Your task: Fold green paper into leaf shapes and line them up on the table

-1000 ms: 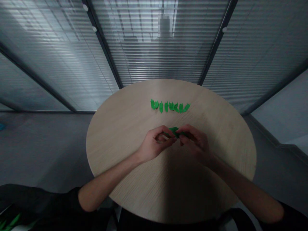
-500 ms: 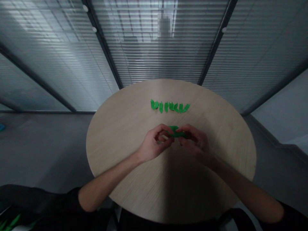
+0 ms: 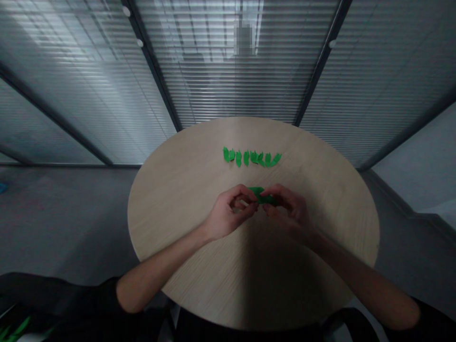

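Between my two hands is a piece of green folded paper (image 3: 257, 191), held just above the middle of the table. My left hand (image 3: 233, 209) pinches its left end with thumb and fingers. On the other side, my right hand (image 3: 287, 209) grips the right end, its fingers in shadow. The fingers cover parts of the paper, so its full shape is hidden. Beyond the hands, several small green folded pieces (image 3: 246, 158) lie in a row on the tabletop, some touching each other.
The round wooden table (image 3: 171, 190) has its far edge close to a glass partition with blinds (image 3: 235, 90). Green leaf-like shapes (image 3: 19, 330) show at the lower left. A small blue thing (image 3: 3, 188) lies on the floor at far left.
Very little differs. The fingertips have shifted slightly on the green paper; the row of green pieces stays where it was.
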`<state>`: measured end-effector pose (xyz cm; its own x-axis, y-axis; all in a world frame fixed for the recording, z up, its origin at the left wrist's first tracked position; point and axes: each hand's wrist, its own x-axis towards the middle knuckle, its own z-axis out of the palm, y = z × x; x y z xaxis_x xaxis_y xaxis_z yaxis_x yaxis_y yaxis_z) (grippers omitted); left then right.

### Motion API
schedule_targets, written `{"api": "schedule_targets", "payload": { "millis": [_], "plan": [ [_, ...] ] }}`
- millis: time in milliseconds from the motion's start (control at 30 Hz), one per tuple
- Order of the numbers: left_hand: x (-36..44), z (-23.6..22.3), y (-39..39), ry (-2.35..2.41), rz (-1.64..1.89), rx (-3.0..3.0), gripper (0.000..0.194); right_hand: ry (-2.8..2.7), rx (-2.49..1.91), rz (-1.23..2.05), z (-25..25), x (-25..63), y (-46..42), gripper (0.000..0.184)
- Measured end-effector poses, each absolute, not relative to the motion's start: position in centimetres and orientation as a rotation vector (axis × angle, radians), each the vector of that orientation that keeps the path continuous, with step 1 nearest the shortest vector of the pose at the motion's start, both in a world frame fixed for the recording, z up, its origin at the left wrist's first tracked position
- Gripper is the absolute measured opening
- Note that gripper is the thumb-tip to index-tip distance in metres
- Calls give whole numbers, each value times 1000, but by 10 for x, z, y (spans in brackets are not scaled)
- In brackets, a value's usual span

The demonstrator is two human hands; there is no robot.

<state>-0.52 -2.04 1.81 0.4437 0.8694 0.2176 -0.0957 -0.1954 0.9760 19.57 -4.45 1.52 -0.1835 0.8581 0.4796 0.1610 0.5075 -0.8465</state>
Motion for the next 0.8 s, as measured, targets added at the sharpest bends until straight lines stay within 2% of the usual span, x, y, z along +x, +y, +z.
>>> {"api": "schedule_targets", "payload": {
  "millis": [233,533,800],
  "plan": [
    [-4,15,-19,685,1064,1522,20,-1634,-903,830,13,196,-44,14],
    [-3,11,-18,596,1108,1432,50,-1611,-921,791,13,195,-44,14],
    [-3,9,-17,577,1182,1419,31,-1577,-946,807,14,195,-43,13]
  ]
}}
